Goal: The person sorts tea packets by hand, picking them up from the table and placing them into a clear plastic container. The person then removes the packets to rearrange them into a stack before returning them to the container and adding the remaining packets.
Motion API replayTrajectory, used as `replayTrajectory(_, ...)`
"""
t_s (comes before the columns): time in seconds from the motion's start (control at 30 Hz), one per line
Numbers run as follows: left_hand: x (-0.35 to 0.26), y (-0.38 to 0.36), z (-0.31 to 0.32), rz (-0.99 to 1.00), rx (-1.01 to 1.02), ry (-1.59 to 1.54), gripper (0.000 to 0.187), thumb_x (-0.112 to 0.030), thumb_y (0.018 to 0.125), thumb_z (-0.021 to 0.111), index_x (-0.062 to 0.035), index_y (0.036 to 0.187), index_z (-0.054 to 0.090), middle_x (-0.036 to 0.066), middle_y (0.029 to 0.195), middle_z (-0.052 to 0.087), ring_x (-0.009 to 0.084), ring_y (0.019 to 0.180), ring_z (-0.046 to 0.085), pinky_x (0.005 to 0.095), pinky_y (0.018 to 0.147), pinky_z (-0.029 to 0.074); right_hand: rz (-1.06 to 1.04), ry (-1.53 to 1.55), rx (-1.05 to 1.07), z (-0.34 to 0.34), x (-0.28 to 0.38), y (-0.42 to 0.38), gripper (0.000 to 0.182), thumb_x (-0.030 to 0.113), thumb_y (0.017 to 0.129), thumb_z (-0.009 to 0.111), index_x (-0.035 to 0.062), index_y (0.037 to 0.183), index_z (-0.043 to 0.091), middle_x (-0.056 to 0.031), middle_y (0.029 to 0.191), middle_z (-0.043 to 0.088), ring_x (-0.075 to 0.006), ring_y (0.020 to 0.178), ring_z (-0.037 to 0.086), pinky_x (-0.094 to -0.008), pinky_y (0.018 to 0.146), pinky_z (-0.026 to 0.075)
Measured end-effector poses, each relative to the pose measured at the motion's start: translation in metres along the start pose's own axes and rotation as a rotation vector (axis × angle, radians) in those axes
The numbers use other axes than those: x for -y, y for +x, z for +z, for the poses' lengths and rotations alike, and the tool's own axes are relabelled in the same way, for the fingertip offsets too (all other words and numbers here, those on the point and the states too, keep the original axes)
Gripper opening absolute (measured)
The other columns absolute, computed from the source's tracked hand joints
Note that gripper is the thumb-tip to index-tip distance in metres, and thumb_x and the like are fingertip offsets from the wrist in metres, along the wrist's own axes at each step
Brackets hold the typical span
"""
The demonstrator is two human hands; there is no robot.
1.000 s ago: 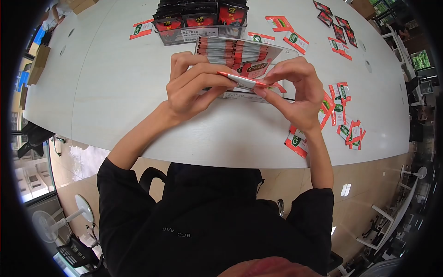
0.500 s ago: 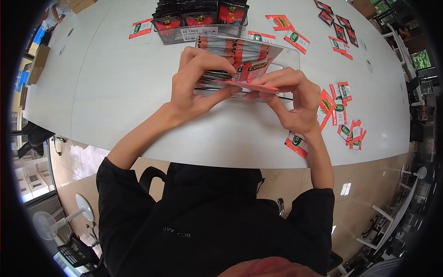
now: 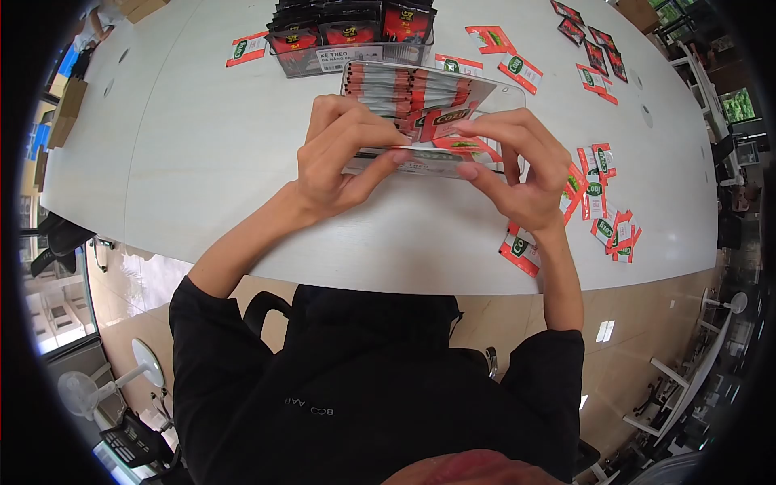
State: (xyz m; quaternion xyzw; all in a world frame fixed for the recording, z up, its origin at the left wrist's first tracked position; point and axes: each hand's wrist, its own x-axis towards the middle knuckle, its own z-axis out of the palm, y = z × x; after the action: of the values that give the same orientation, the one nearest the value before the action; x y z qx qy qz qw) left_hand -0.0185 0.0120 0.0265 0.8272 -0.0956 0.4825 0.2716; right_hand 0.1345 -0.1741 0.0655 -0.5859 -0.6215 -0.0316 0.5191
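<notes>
A clear plastic box (image 3: 440, 167) stands before me, with rows of red and white sachets (image 3: 380, 90) packed upright inside. One Cozy sachet (image 3: 465, 145) sits low at the box's near side, its printed face partly showing. My left hand (image 3: 347, 153) pinches at the left end of this sachet, thumb and forefinger together by the box's front wall. Thumb and fingers of my right hand (image 3: 529, 166) are spread around the sachet's right end, the thumb near the front wall. Another Cozy sachet (image 3: 450, 120) leans upright behind it.
Behind the box is a clear bin (image 3: 347, 61) full of black and red coffee packets (image 3: 347, 28). Loose Cozy sachets (image 3: 596, 194) lie in a cluster at the right, with others farther back. Several dark packets (image 3: 594, 56) lie at the far right. The table's near edge (image 3: 388, 293) is close to me.
The sachet that both hands held over the box's near side is now lower, at the front wall. My right fingers have spread and let go of it.
</notes>
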Motion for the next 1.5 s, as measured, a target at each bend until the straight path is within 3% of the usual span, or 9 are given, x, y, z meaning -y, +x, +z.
replayTrajectory(0.17, 0.001, -0.002, 0.003, -0.004, 0.029, -0.004, 0.022, -0.01, 0.07, 0.086, -0.009, 0.087, 0.073, 0.0, 0.079, 0.068, 0.0184, 0.08, 0.053, 0.032, 0.077, 0.038, -0.065, -0.115, 0.035, 0.006, -0.006, -0.004, 0.025, 0.001, 0.074, 0.081, 0.0124, 0.096, 0.079, -0.0026, 0.088, 0.072, -0.0111, 0.066, 0.066, -0.0238, 0.052, 0.052)
replayTrajectory(0.27, 0.001, -0.001, 0.002, -0.017, 0.021, 0.001, 0.021, -0.012, 0.07, 0.087, -0.0097, 0.085, 0.073, -0.001, 0.079, 0.068, 0.0179, 0.08, 0.053, 0.0318, 0.076, 0.037, -0.073, -0.15, 0.019, 0.005, -0.003, -0.002, 0.027, -0.004, 0.074, 0.079, 0.0107, 0.097, 0.079, -0.0037, 0.086, 0.072, -0.0146, 0.069, 0.069, -0.0255, 0.059, 0.056)
replayTrajectory(0.57, 0.004, 0.001, 0.003, -0.191, -0.093, -0.105, 0.013, -0.008, 0.078, 0.082, -0.0105, 0.086, 0.073, -0.003, 0.073, 0.065, 0.0141, 0.073, 0.051, 0.0305, 0.076, 0.035, -0.041, -0.257, -0.262, -0.013, -0.012, -0.001, 0.023, -0.008, 0.075, 0.078, 0.0064, 0.093, 0.078, -0.0056, 0.083, 0.074, -0.0155, 0.073, 0.07, -0.025, 0.061, 0.054)
replayTrajectory(0.7, 0.008, 0.003, 0.002, -0.185, -0.083, -0.066, 0.016, -0.012, 0.077, 0.084, -0.0113, 0.089, 0.073, -0.004, 0.072, 0.065, 0.014, 0.075, 0.051, 0.0307, 0.076, 0.034, 0.063, -0.179, -0.241, -0.014, -0.02, -0.002, 0.02, -0.008, 0.076, 0.077, 0.005, 0.092, 0.078, -0.0061, 0.084, 0.074, -0.0154, 0.073, 0.07, -0.0249, 0.062, 0.053)
replayTrajectory(0.87, -0.002, 0.012, -0.002, -0.077, 0.078, 0.125, 0.024, -0.013, 0.076, 0.084, -0.0102, 0.096, 0.073, -0.002, 0.084, 0.071, 0.0149, 0.081, 0.054, 0.0305, 0.08, 0.038, 0.027, -0.205, -0.122, -0.008, -0.01, 0.001, 0.02, -0.006, 0.077, 0.077, 0.0058, 0.092, 0.078, -0.0057, 0.082, 0.073, -0.0157, 0.073, 0.069, -0.0257, 0.062, 0.053)
replayTrajectory(1.1, -0.005, 0.037, -0.002, 0.084, 0.053, 0.215, 0.017, -0.014, 0.077, 0.083, -0.0108, 0.093, 0.076, -0.002, 0.085, 0.071, 0.0156, 0.079, 0.054, 0.0319, 0.079, 0.038, -0.044, -0.242, -0.144, -0.005, -0.009, -0.001, 0.021, -0.005, 0.076, 0.078, 0.0067, 0.094, 0.078, -0.0055, 0.083, 0.073, -0.0158, 0.072, 0.069, -0.0267, 0.061, 0.054)
replayTrajectory(1.4, -0.01, 0.09, -0.006, 0.303, 0.287, 0.394, 0.016, -0.014, 0.077, 0.082, -0.0092, 0.089, 0.071, 0.0, 0.079, 0.064, 0.0168, 0.079, 0.055, 0.0321, 0.077, 0.041, -0.213, -0.473, -0.355, -0.015, -0.02, 0.001, 0.027, -0.007, 0.078, 0.076, 0.0077, 0.1, 0.075, -0.0049, 0.089, 0.073, -0.0186, 0.079, 0.072, -0.0276, 0.064, 0.058)
replayTrajectory(1.47, -0.018, 0.102, -0.011, 0.302, 0.635, 0.469, 0.013, -0.014, 0.08, 0.078, -0.0076, 0.087, 0.069, 0.002, 0.082, 0.065, 0.0185, 0.082, 0.058, 0.033, 0.08, 0.045, -0.151, -0.512, -0.3, -0.015, -0.018, 0.001, 0.026, -0.007, 0.078, 0.076, 0.0092, 0.099, 0.075, -0.0037, 0.09, 0.072, -0.0193, 0.079, 0.072, -0.0277, 0.064, 0.058)
replayTrajectory(1.5, -0.021, 0.105, -0.009, 0.3, 0.638, 0.472, 0.013, -0.014, 0.08, 0.078, -0.0076, 0.087, 0.069, 0.002, 0.082, 0.065, 0.0185, 0.082, 0.058, 0.033, 0.08, 0.045, -0.151, -0.508, -0.301, -0.014, -0.017, 0.001, 0.026, -0.007, 0.078, 0.076, 0.0092, 0.099, 0.075, -0.0037, 0.09, 0.072, -0.0193, 0.079, 0.072, -0.0277, 0.064, 0.058)
